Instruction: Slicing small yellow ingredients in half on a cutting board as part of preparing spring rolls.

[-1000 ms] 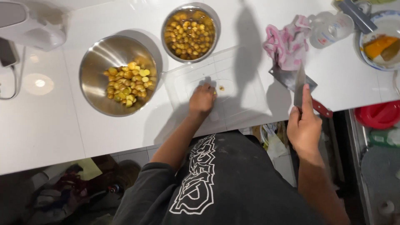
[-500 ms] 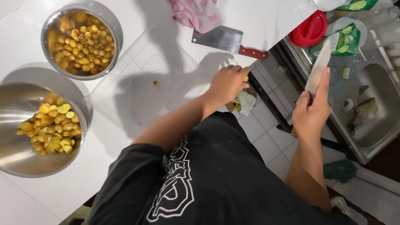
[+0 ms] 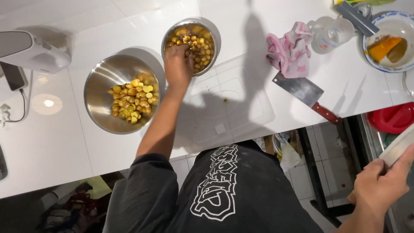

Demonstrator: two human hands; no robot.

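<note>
Our left hand (image 3: 177, 69) dips into the smaller steel bowl (image 3: 190, 45) at twelve o'clock, fingers closing on what seems one whole fruit. At ten o'clock the larger bowl (image 3: 120, 92) holds a modest heap of cut pieces; we judge much remains. Our right hand (image 3: 379, 185), at four o'clock, grips a knife (image 3: 399, 149).
</note>
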